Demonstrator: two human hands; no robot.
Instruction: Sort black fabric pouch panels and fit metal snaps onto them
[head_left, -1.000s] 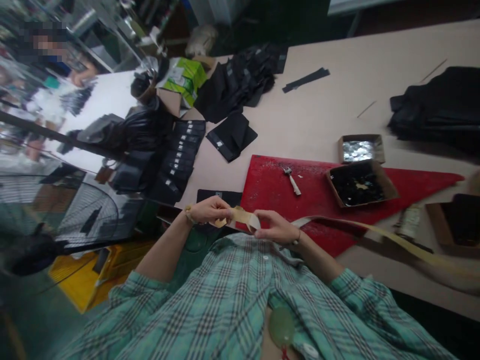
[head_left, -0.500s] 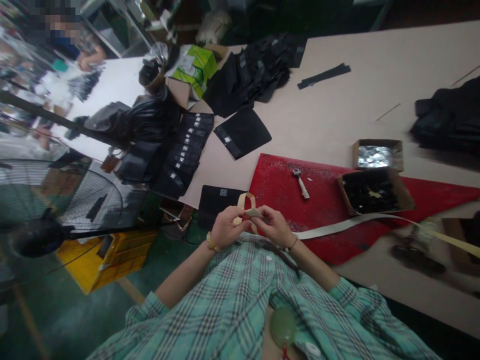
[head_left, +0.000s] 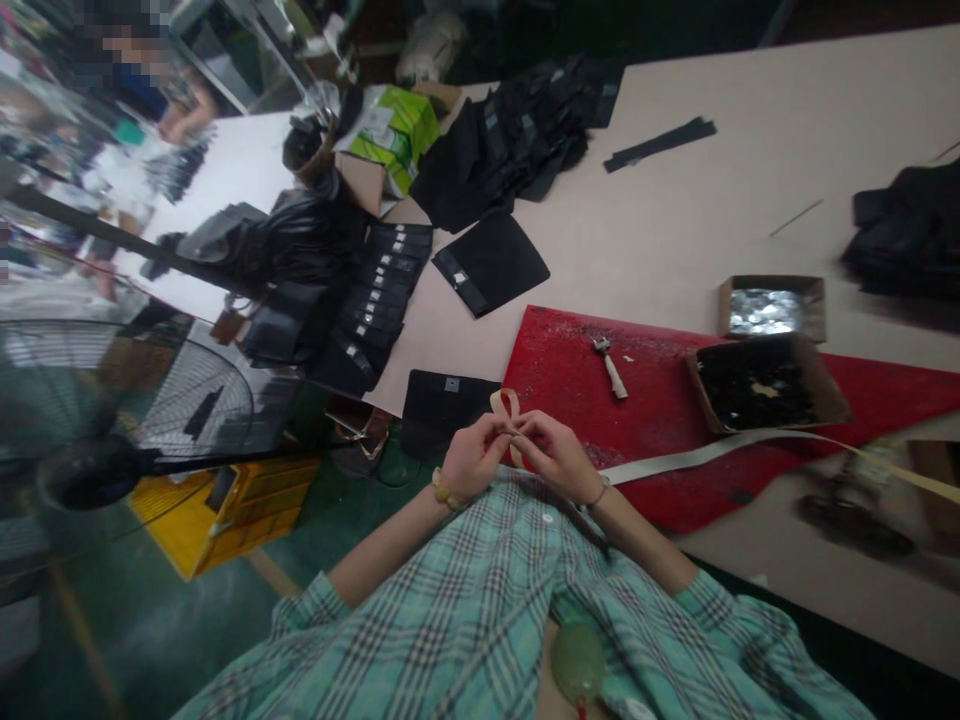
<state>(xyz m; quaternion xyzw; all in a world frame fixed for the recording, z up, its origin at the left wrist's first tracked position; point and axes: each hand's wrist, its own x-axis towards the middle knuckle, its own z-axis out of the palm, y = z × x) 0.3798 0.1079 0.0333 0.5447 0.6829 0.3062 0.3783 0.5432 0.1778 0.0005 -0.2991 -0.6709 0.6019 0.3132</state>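
1. Head view: at the near left edge of the red mat (head_left: 555, 350), left hand (head_left: 471, 462) and right hand (head_left: 561, 455) pinch the strip (head_left: 504, 402) between meeting fingertips; fine finger-work seems the step in hand.
2. Moving on would call for a steady pinch.
3. Boxes (head_left: 834, 385) crowd the mat's far right; wider room seems beyond it, on the table (head_left: 675, 220).

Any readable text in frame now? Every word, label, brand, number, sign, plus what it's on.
None readable.
Green box: printing, too blurred.
Pale tags on the row of black pieces: too small.
Small square on the black sheet: too small.
Pale strip in left hand and right hand: no print visible.
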